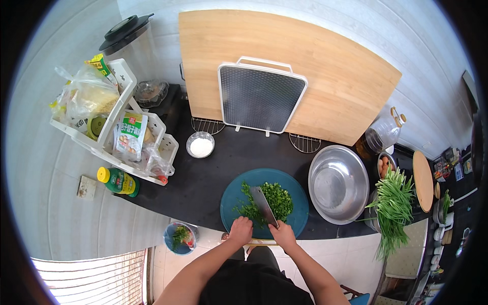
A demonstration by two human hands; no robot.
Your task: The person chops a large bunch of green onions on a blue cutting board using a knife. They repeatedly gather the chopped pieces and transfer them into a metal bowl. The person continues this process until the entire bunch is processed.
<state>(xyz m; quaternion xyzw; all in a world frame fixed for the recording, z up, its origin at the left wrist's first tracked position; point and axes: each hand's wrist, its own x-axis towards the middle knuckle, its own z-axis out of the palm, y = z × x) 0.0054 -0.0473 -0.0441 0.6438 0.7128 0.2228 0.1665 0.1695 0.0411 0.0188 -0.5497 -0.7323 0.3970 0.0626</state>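
Note:
My right hand (283, 235) is closed around the handle of a cleaver (262, 204), whose wide blade slants up and to the left across the greens. Chopped green leaves (281, 203) are heaped to the right of the blade, with looser, leafier pieces on its left. They lie on a round blue-green cutting board (301, 206). At the board's near edge, my left hand (240, 231) rests with curled fingers against the near side of the greens. Whatever those fingers hold is hidden beneath them.
A steel basin (338, 184) stands right of the board, beside long green stalks (394, 203) overhanging the counter edge. A bowl of white powder (201, 145) sits behind left. Farther left are a white storage rack (107, 140) and yellow-capped bottle (119, 181). A bin (175, 248) stands below.

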